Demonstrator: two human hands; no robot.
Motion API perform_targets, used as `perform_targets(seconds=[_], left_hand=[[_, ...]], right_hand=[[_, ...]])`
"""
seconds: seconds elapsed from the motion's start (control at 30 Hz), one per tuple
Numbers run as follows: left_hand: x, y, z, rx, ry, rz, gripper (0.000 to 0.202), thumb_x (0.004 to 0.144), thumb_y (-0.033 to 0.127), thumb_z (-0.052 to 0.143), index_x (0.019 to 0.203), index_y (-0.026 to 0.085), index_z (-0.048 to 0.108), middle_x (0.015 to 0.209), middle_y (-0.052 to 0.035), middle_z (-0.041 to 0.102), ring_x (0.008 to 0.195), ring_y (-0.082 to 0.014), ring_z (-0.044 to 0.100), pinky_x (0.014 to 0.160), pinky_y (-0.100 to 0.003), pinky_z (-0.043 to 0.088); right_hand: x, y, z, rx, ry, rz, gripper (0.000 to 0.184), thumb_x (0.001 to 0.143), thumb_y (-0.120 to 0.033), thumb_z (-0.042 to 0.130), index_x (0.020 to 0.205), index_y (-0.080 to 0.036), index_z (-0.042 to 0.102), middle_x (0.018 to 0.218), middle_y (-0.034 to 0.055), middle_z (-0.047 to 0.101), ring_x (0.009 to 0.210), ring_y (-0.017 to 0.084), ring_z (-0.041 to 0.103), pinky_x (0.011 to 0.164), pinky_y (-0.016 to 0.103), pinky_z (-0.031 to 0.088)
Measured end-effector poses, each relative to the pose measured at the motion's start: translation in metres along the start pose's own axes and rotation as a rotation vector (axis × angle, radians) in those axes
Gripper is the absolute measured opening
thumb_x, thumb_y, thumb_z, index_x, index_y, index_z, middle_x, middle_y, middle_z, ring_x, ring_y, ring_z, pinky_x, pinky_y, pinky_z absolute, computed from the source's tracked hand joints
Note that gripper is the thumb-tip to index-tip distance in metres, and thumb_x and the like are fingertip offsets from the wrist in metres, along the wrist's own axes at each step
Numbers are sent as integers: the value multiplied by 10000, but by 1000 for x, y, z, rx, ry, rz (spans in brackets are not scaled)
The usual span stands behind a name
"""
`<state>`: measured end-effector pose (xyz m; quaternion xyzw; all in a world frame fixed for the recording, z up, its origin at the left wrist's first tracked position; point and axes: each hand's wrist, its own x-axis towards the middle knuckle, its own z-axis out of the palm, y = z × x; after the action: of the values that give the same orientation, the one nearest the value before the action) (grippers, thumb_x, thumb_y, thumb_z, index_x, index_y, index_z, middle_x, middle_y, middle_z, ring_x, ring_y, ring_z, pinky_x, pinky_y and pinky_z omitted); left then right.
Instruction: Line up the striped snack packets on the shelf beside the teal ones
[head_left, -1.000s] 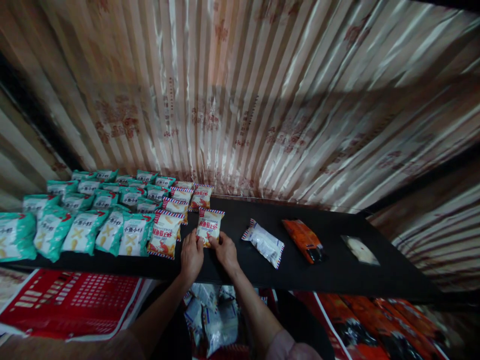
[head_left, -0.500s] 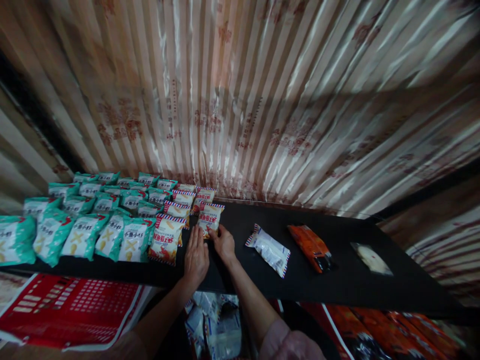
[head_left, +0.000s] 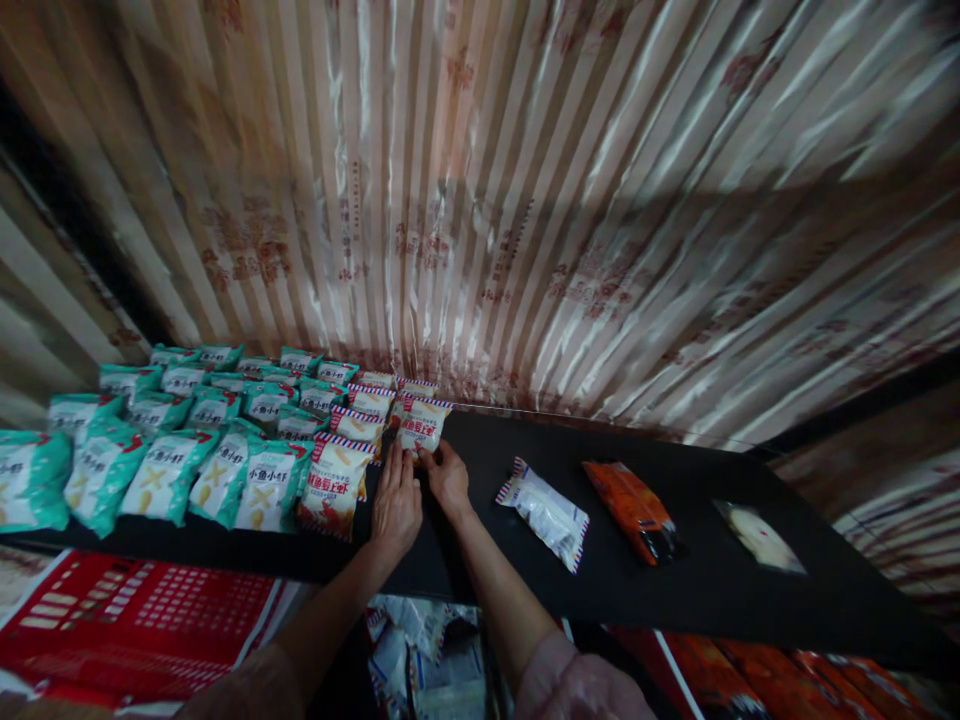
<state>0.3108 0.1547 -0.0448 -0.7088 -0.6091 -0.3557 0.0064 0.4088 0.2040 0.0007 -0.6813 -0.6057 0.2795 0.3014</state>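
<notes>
A white-and-red snack bag (head_left: 424, 422) with a striped top edge stands upright on the black shelf, leaning back against another bag behind it. My right hand (head_left: 448, 482) grips its lower right corner between thumb and fingers. Against its lower left edge rest the fingertips of my left hand (head_left: 396, 508), the fingers stretched out and side by side. Just left of that hand is a row of the same striped snack bags, led by a front bag (head_left: 331, 485). The left thumb is hidden.
Several rows of teal snack bags (head_left: 268, 488) fill the shelf's left end. To the right lie a silver-white bag (head_left: 547, 515), an orange packet (head_left: 630, 508) and a clear packet (head_left: 761, 535). Below are a red basket (head_left: 142, 620) and more bags (head_left: 442, 660). A striped curtain (head_left: 465, 200) hangs behind.
Both hands have pushed the held snack bag slightly back on the shelf, closer to the bag behind it. The view has shifted a little.
</notes>
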Motion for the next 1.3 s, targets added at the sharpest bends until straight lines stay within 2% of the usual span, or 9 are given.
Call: perform_targets(seconds=[0.43, 0.63, 0.8, 0.9, 1.0, 1.07, 1.3], left_hand=[[3, -10, 6, 36, 21, 1, 467, 850, 139, 367, 1311, 62, 382, 1447, -185, 289, 1361, -272, 195, 1064, -463, 324], [1, -10, 6, 47, 14, -26, 471, 844, 131, 382, 1308, 55, 387, 1454, -185, 273, 1360, -274, 200, 1076, -452, 307], [1, -10, 7, 53, 14, -31, 461, 838, 127, 392, 1292, 47, 404, 1437, -200, 301, 1357, -281, 209, 1074, -458, 305], [1, -10, 8, 46, 18, -17, 468, 831, 124, 395, 1293, 52, 403, 1439, -201, 296, 1359, -284, 201, 1068, -468, 312], [1, -10, 7, 44, 19, -12, 483, 822, 116, 395, 1302, 61, 393, 1442, -198, 292, 1360, -284, 195, 1064, -478, 317], [2, -10, 7, 46, 20, -14, 488, 817, 112, 395, 1302, 53, 393, 1438, -202, 297, 1360, -283, 195, 1067, -475, 314], [2, -9, 6, 32, 28, 1, 472, 835, 134, 375, 1299, 51, 400, 1436, -187, 312, 1367, -269, 177, 1072, -476, 306]], right_hand=[[3, -5, 3, 25, -22, -48, 249, 808, -328, 495, 980, -198, 621, 848, 25, 687, 755, 152, 614, 639, 223, 420], [4, -9, 2, 39, -30, -77, 274, 809, -319, 490, 1031, -219, 614, 863, 8, 688, 766, 153, 621, 678, 230, 430], [8, -6, 4, 10, -69, -57, 280, 813, -327, 481, 1014, -185, 615, 865, 38, 682, 771, 172, 622, 676, 249, 436], [8, -1, 8, 16, -30, -54, 363, 807, -328, 485, 1123, -164, 557, 924, 64, 673, 811, 184, 625, 702, 263, 448], [6, 2, 15, 63, 86, -114, 530, 781, -326, 512, 1279, -165, 427, 1085, 91, 622, 925, 194, 604, 780, 283, 457], [5, 3, 18, 60, 120, -148, 573, 780, -333, 508, 1315, -163, 395, 1133, 109, 589, 958, 204, 589, 805, 298, 457], [8, 6, 18, 79, 60, -175, 533, 808, -296, 461, 1328, -204, 391, 1099, 73, 610, 965, 195, 580, 837, 303, 447]])
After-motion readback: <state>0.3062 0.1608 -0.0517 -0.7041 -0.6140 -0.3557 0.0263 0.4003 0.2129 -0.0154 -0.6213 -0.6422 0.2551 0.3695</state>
